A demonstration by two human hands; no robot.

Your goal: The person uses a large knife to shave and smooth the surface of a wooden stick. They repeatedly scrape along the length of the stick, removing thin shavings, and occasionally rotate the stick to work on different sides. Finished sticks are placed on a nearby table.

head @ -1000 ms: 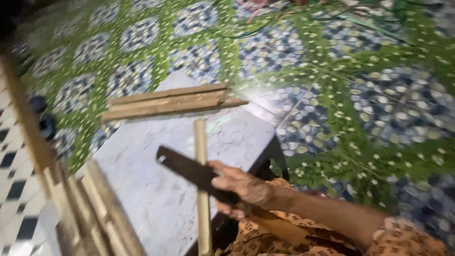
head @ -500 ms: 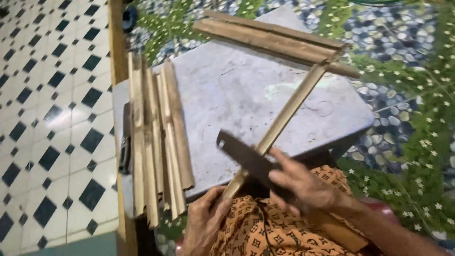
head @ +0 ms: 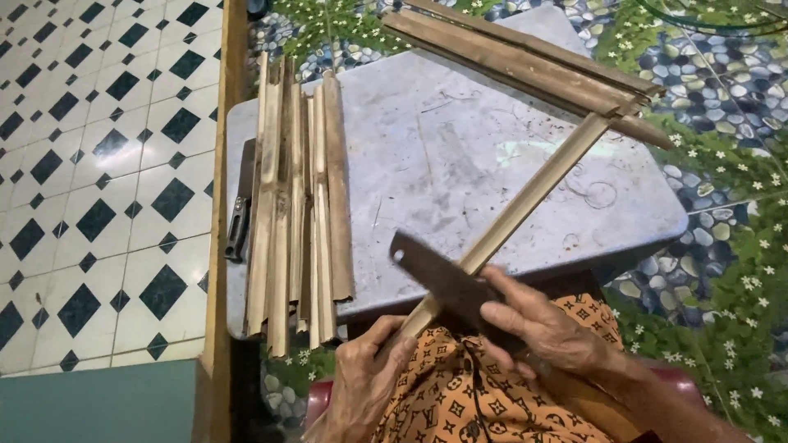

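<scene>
Lying aslant across the grey table (head: 460, 156), a bamboo strip (head: 525, 205) is grasped at its near end by the left hand (head: 369, 373); the right hand (head: 550, 328) grips a dark blade (head: 443, 279) against it. Bamboo slats (head: 300, 197) lie at the table's left.

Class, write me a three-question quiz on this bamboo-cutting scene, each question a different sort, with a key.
1. True or false: the right hand holds the blade against the bamboo strip.
2. Which grips the strip's near end? A) left hand B) right hand C) neither
3. Fill in: the strip bundle lies on the table's ____ side in the picture.

Key: 1 true; 2 A; 3 left.
</scene>
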